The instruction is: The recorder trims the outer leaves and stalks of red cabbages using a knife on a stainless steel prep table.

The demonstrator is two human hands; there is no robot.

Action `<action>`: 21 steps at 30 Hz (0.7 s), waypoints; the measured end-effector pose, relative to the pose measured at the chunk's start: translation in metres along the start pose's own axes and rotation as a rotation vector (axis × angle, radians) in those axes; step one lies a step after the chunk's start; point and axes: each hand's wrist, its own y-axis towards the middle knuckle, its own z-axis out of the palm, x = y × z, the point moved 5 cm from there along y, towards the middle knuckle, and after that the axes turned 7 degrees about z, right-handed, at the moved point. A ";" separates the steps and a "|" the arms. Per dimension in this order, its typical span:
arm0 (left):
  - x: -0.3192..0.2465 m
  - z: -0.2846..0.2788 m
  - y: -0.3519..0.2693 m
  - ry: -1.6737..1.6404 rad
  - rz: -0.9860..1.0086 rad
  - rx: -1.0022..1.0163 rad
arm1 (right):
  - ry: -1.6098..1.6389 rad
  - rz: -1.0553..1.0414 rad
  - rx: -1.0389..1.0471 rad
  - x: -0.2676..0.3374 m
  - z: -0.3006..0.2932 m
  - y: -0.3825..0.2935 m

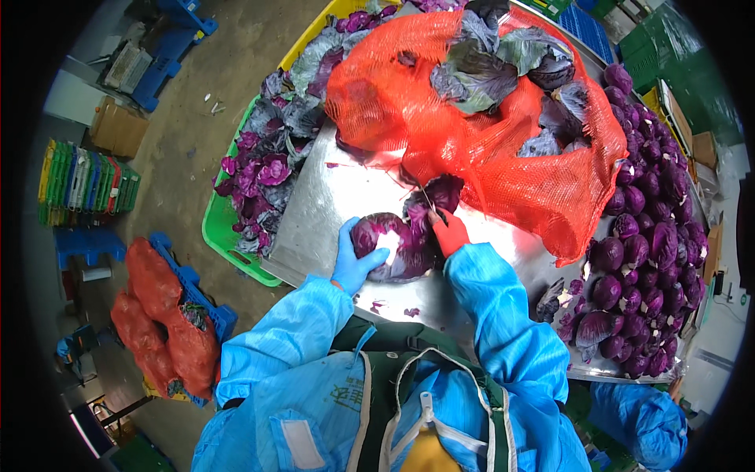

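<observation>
A red cabbage head (377, 227) with a pale cut stem end rests on the shiny metal table (312, 218). My left hand (357, 256), in a blue glove, grips its left side with the thumb across the front. In a red glove, my right hand (449, 233) is closed on a loosened outer leaf (419, 221) at the cabbage's right side. A thin strip juts up from its fingertips, too small to identify. Just beyond lies another dark purple leaf (445, 192), against a red mesh sack (401, 100) holding dark cabbage leaves.
Many trimmed cabbages (643, 253) are heaped along the table's right side. A green crate (215, 221) of discarded leaves stands at the left, with a yellow crate (295, 50) behind. Full mesh sacks (189, 348) sit on a blue pallet (218, 315). Another person's blue sleeve (640, 422) shows lower right.
</observation>
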 end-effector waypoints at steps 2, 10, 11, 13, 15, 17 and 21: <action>-0.005 -0.009 0.001 -0.042 0.013 0.039 | 0.064 -0.029 0.000 -0.002 0.000 0.000; -0.012 -0.023 -0.020 -0.126 -0.101 -0.184 | 0.050 -0.162 -0.017 0.064 -0.006 -0.102; -0.017 -0.021 -0.020 -0.100 -0.089 -0.171 | 0.136 -0.007 -0.093 0.032 -0.017 -0.085; -0.015 -0.020 -0.018 -0.057 -0.053 -0.117 | 0.285 0.144 -0.175 -0.019 -0.052 -0.065; -0.007 -0.022 -0.012 -0.043 -0.029 -0.111 | 0.288 0.023 -0.199 -0.020 -0.069 -0.060; -0.006 -0.020 -0.016 -0.022 -0.018 -0.093 | 0.039 -0.058 -0.214 0.019 -0.058 -0.074; -0.023 -0.007 -0.016 0.294 0.067 -0.031 | -0.288 -0.191 -0.107 0.085 -0.011 -0.092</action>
